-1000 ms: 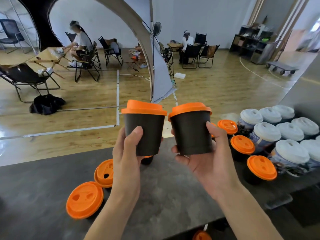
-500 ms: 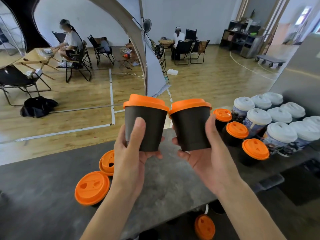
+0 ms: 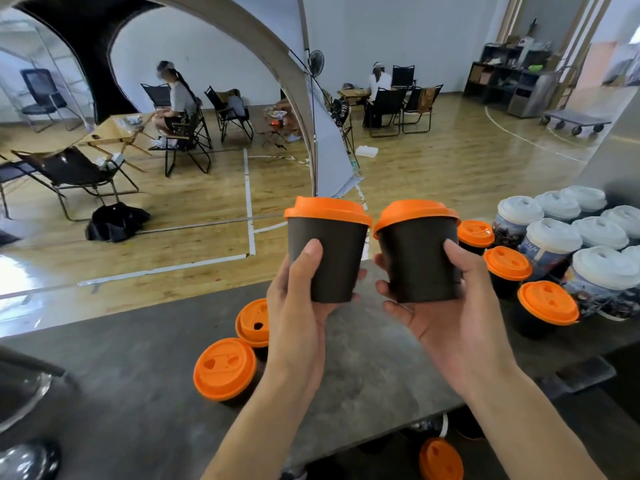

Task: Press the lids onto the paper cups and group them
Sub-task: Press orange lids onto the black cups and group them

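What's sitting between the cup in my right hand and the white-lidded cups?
In the head view, three orange-lidded dark cups stand on the counter there.

Two cups held side by side above the counter.

My left hand (image 3: 298, 317) holds the left cup (image 3: 332, 251) and my right hand (image 3: 446, 317) the right cup (image 3: 415, 258), over the counter (image 3: 138, 358). Two lidded cups (image 3: 224, 368) stand on it left of my left wrist, one behind the other. Far right stand three short cups (image 3: 507, 263), with the tall cups (image 3: 554, 237) clustered behind them. Another cup (image 3: 440, 459) sits below the counter's near edge.
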